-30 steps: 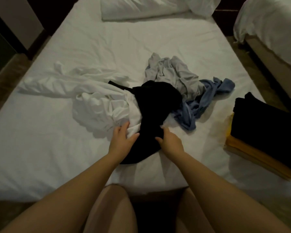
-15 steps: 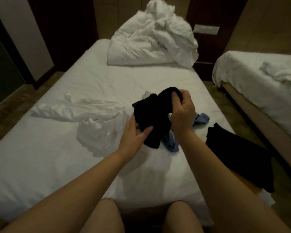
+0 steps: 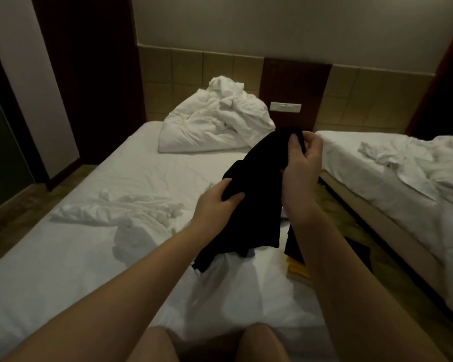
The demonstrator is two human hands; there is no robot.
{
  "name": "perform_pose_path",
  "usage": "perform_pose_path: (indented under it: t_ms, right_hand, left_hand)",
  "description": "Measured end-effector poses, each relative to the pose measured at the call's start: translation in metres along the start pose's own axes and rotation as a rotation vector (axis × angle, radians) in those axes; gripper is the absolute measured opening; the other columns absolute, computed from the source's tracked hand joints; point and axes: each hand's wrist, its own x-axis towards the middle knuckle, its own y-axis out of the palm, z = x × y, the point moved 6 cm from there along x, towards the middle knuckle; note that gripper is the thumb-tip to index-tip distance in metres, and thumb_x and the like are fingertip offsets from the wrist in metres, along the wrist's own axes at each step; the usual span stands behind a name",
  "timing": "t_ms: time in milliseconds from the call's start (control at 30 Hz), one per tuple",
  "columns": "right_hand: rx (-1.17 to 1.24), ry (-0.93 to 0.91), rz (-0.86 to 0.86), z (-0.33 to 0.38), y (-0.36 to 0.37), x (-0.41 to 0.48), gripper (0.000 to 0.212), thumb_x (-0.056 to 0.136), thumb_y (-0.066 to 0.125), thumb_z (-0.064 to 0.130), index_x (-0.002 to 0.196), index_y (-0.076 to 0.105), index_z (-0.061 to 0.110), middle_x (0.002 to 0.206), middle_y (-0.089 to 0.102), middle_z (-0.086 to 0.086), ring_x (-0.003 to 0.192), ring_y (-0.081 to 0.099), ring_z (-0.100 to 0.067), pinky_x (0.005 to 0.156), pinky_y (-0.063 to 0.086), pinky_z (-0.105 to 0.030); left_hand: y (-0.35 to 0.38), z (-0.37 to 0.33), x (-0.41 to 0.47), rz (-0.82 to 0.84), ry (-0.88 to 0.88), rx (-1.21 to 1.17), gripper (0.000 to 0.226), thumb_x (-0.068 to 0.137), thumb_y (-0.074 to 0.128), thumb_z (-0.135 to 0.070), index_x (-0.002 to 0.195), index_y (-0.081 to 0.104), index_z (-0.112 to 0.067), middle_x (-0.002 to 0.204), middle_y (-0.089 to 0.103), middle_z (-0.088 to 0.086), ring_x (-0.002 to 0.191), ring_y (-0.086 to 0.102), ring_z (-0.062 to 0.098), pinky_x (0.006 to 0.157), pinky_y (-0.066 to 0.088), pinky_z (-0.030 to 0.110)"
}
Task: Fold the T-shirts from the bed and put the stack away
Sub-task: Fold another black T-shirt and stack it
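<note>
Both hands hold a black T-shirt (image 3: 259, 184) at centre frame, above the bed (image 3: 63, 270). The left hand (image 3: 215, 205) pinches a lower fold; the right hand (image 3: 301, 173) grips the bunched top edge higher up. Soft, light and limp, the cloth hangs crumpled and probably wants taking by the shoulders or hem corners to spread flat. A crumpled white garment (image 3: 131, 212) lies at left centre.

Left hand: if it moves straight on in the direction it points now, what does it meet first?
The left hand grips the black T-shirt; beyond that fabric, probably the right hand, though depth is unclear.
</note>
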Motion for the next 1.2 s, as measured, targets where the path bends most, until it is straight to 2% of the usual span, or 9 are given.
perform_pose_path:
  t_ms: [133, 300, 500, 600, 733, 833, 900, 1067, 1200]
  right_hand:
    - [-0.028, 0.008, -0.044, 0.022, -0.024, 0.002, 0.016, 0.094, 0.052, 0.019, 0.108, 0.044, 0.022, 0.098, 0.057, 0.006, 0.093, 0.06, -0.011, 0.083, 0.052, -0.029]
    - [0.01, 0.116, 0.041, 0.021, -0.044, -0.009, 0.037, 0.09, 0.056, 0.01, 0.12, 0.04, 0.024, 0.117, 0.056, -0.004, 0.104, 0.06, -0.017, 0.086, 0.053, -0.029]
    - [-0.284, 0.13, 0.51, 0.014, -0.026, -0.048, 0.014, 0.09, 0.058, 0.017, 0.103, 0.059, 0.024, 0.097, 0.066, -0.008, 0.083, 0.059, -0.01, 0.075, 0.048, -0.026]
    - [-0.334, 0.226, 0.72, -0.002, -0.014, -0.075, 0.015, 0.087, 0.063, 0.025, 0.102, 0.058, 0.024, 0.095, 0.065, -0.006, 0.077, 0.062, -0.011, 0.063, 0.047, -0.021]
    - [-0.39, 0.204, 0.617, -0.022, -0.011, -0.081, 0.038, 0.082, 0.07, 0.03, 0.11, 0.044, 0.028, 0.095, 0.059, 0.008, 0.084, 0.063, -0.009, 0.062, 0.051, -0.019]
    - [-0.296, 0.097, 0.467, -0.012, -0.008, -0.066, 0.002, 0.087, 0.06, 0.035, 0.086, 0.058, 0.035, 0.084, 0.065, 0.002, 0.085, 0.065, -0.028, 0.078, 0.054, -0.048]
    - [-0.25, 0.028, 0.41, 0.01, -0.005, -0.05, 0.015, 0.089, 0.054, 0.035, 0.078, 0.066, 0.037, 0.082, 0.067, -0.005, 0.085, 0.065, -0.033, 0.078, 0.051, -0.057]
    - [-0.355, -0.225, 0.394, 0.092, 0.021, -0.002, 0.019, 0.095, 0.05, 0.021, 0.088, 0.067, 0.014, 0.08, 0.064, -0.007, 0.08, 0.059, -0.023, 0.069, 0.043, -0.037]
    - [-0.279, -0.058, 0.275, 0.128, 0.029, 0.054, 0.027, 0.099, 0.04, 0.03, 0.094, 0.059, 0.011, 0.094, 0.062, -0.011, 0.095, 0.059, -0.027, 0.082, 0.047, -0.039]
  left_hand:
    - [-0.019, -0.026, -0.007, -0.096, -0.075, -0.304, 0.009, 0.09, 0.059, -0.019, 0.083, 0.064, -0.023, 0.086, 0.068, 0.005, 0.087, 0.064, 0.025, 0.08, 0.05, 0.041]
    - [-0.024, -0.054, -0.017, -0.058, -0.07, -0.45, 0.009, 0.09, 0.059, -0.019, 0.086, 0.067, -0.02, 0.077, 0.066, -0.002, 0.074, 0.062, 0.012, 0.068, 0.049, 0.026]
    - [-0.015, -0.045, -0.034, -0.056, -0.097, -0.262, 0.014, 0.091, 0.057, -0.016, 0.082, 0.068, -0.016, 0.071, 0.06, -0.003, 0.074, 0.055, 0.014, 0.071, 0.044, 0.031]
    - [-0.012, -0.04, -0.038, -0.026, -0.11, -0.309, 0.016, 0.094, 0.051, -0.013, 0.086, 0.063, -0.019, 0.085, 0.064, 0.005, 0.085, 0.061, 0.02, 0.079, 0.051, 0.037]
    - [-0.009, -0.054, -0.035, 0.082, -0.122, -0.521, 0.015, 0.097, 0.041, -0.007, 0.101, 0.055, -0.012, 0.091, 0.062, 0.006, 0.082, 0.062, 0.014, 0.066, 0.053, 0.018]
    - [-0.017, -0.078, -0.024, 0.137, -0.062, -0.45, 0.019, 0.097, 0.04, -0.005, 0.106, 0.053, -0.015, 0.093, 0.06, 0.003, 0.091, 0.06, 0.013, 0.08, 0.051, 0.022]
    - [-0.032, -0.098, -0.013, 0.121, -0.018, -0.363, 0.022, 0.095, 0.042, -0.002, 0.107, 0.052, -0.015, 0.091, 0.06, 0.002, 0.091, 0.059, 0.012, 0.084, 0.049, 0.023]
    - [-0.081, -0.154, 0.022, -0.047, 0.151, -0.029, 0.016, 0.09, 0.054, -0.006, 0.09, 0.059, -0.021, 0.088, 0.066, 0.002, 0.085, 0.066, 0.014, 0.075, 0.055, 0.028]
    - [-0.129, -0.201, 0.046, -0.252, 0.221, 0.112, 0.022, 0.092, 0.054, -0.014, 0.071, 0.057, -0.02, 0.063, 0.062, 0.0, 0.045, 0.057, 0.0, 0.05, 0.045, 0.02]
